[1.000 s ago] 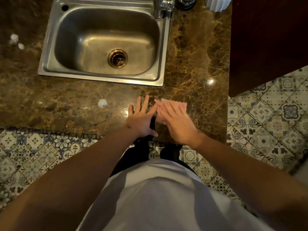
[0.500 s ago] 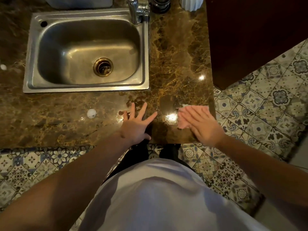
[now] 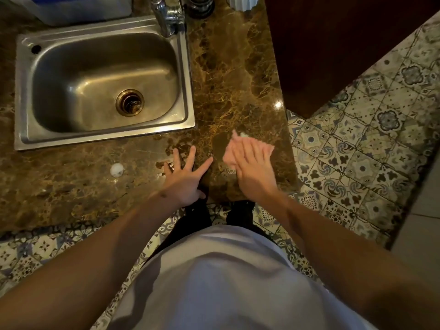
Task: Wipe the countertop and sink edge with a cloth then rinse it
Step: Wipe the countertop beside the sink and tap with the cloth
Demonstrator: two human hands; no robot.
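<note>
A pink cloth (image 3: 230, 156) lies flat on the brown marble countertop (image 3: 233, 86), near its front right corner. My right hand (image 3: 254, 166) presses on the cloth with straight fingers and covers most of it. My left hand (image 3: 184, 176) rests flat on the counter just left of it, fingers spread, holding nothing. The steel sink (image 3: 188, 91) sits at the back left, its basin dry-looking with a brass drain (image 3: 130, 102). The faucet (image 3: 166, 17) stands at the sink's back right corner.
A small white blob (image 3: 117, 169) lies on the counter in front of the sink. A blue-and-white container (image 3: 83, 8), a dark jar (image 3: 200, 4) and a white ribbed vessel (image 3: 241, 2) stand along the back. A dark cabinet (image 3: 345, 48) rises right of the counter. Patterned floor tiles (image 3: 357, 148) surround it.
My right hand slid the cloth right toward the counter's corner, then back a little to the left. My left hand stayed flat on the counter. The camera view shifted.
</note>
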